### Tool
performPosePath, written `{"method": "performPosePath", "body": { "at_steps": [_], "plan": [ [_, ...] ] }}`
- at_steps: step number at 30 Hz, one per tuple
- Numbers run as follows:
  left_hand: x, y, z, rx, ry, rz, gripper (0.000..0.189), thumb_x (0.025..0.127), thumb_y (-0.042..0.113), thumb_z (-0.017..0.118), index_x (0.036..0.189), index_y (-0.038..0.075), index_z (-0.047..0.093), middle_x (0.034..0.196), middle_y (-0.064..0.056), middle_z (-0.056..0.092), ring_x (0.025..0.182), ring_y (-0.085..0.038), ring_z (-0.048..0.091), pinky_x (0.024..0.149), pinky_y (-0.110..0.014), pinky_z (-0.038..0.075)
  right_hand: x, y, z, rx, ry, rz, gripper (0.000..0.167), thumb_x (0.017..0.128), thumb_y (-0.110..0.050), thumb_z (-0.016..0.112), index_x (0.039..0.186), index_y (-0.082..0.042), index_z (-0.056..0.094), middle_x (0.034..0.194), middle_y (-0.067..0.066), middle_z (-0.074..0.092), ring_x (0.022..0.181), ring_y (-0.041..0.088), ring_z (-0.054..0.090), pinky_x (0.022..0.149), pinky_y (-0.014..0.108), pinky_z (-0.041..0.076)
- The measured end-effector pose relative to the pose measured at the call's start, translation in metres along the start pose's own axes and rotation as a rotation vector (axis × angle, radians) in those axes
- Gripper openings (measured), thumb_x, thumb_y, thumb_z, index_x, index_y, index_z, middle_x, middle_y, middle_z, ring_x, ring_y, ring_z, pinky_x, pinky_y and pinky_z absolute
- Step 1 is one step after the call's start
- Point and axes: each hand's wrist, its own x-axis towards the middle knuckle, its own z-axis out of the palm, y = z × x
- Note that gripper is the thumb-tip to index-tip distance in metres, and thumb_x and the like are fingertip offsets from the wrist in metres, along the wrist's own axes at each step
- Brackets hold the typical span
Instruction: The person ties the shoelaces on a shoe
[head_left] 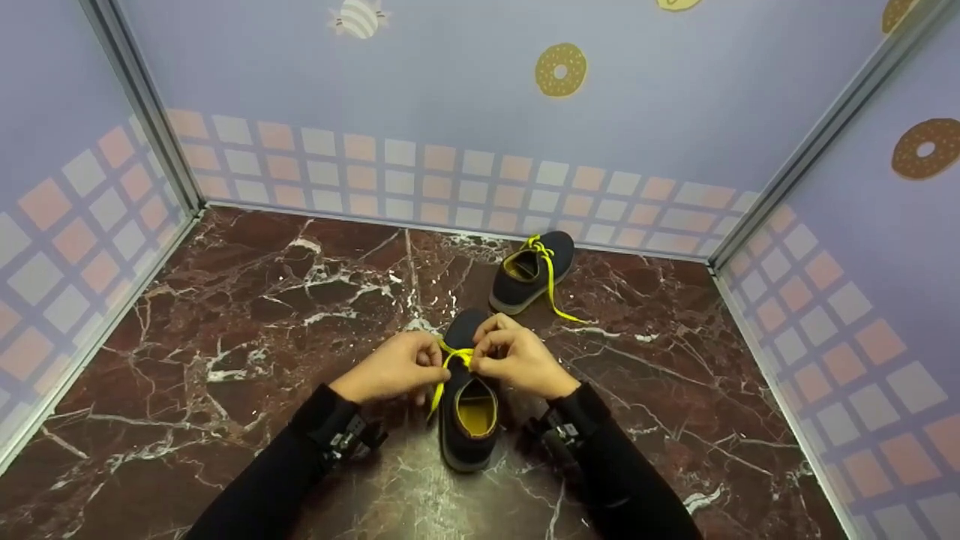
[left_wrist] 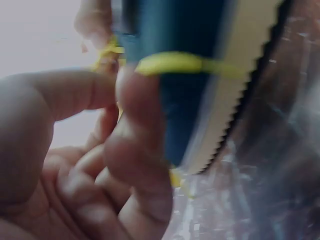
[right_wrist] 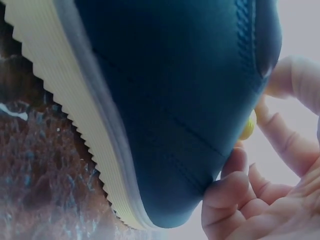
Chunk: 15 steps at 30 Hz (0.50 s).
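A dark sneaker (head_left: 466, 448) with a yellow lining stands on the floor between my hands, toe pointing away. Its yellow shoelace (head_left: 459, 355) crosses over the tongue area, and one end hangs down on the left side. My left hand (head_left: 391, 369) pinches the lace between thumb and index finger, left of the shoe. From the right, my right hand (head_left: 523, 361) pinches the lace close to the knot area, its other fingers curled. In the right wrist view the shoe's side (right_wrist: 170, 115) hides most of the lace.
A matching sneaker (head_left: 559, 251) stands farther back to the right, its yellow lace (head_left: 553, 289) trailing onto the floor. Brown marble-patterned flooring (head_left: 300, 300) lies around both shoes. Lilac panels (head_left: 450, 75) enclose the back and both sides.
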Motion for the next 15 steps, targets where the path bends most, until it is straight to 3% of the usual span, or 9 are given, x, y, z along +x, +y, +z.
{"method": "performPosePath", "body": {
  "at_steps": [3, 6, 11, 15],
  "plan": [
    [-0.0035, 0.0073, -0.0047, -0.024, -0.116, 0.021, 0.011, 0.102, 0.007, 0.077, 0.105, 0.002, 0.067, 0.083, -0.012, 0.074, 0.055, -0.016, 0.067, 0.048, -0.025, 0.051, 0.0007, 0.0003, 0.0005, 0.006, 0.003, -0.004, 0.013, 0.092, -0.003, 0.084, 0.085, -0.014, 0.082, 0.114, 0.006, 0.065, 0.112, 0.021, 0.06, 0.095, 0.031, 0.049],
    [-0.0047, 0.0089, -0.0075, 0.01, -0.18, 0.043, 0.011, 0.103, 0.002, 0.07, 0.114, 0.003, 0.075, 0.093, -0.013, 0.076, 0.062, -0.016, 0.069, 0.051, -0.023, 0.052, 0.0005, 0.0002, 0.0007, 0.005, 0.005, -0.006, 0.015, 0.091, -0.001, 0.083, 0.085, -0.014, 0.082, 0.114, 0.008, 0.066, 0.111, 0.021, 0.06, 0.095, 0.032, 0.049],
    [-0.005, 0.0071, -0.0092, 0.176, -0.174, 0.139, 0.031, 0.093, -0.006, 0.066, 0.115, 0.006, 0.083, 0.105, -0.009, 0.079, 0.08, -0.013, 0.069, 0.068, -0.025, 0.057, 0.0002, 0.0002, 0.0012, -0.004, 0.005, 0.002, 0.015, 0.091, -0.001, 0.082, 0.084, -0.014, 0.082, 0.116, 0.011, 0.067, 0.112, 0.021, 0.06, 0.093, 0.032, 0.049],
    [-0.0046, 0.0067, -0.0091, 0.305, -0.123, 0.238, 0.026, 0.092, -0.005, 0.075, 0.111, 0.01, 0.085, 0.11, -0.002, 0.081, 0.092, -0.014, 0.071, 0.081, -0.032, 0.062, 0.0001, -0.0005, 0.0008, -0.011, 0.004, 0.014, 0.015, 0.092, -0.002, 0.082, 0.085, -0.016, 0.082, 0.117, 0.011, 0.067, 0.112, 0.021, 0.06, 0.092, 0.031, 0.049]
  ]
}}
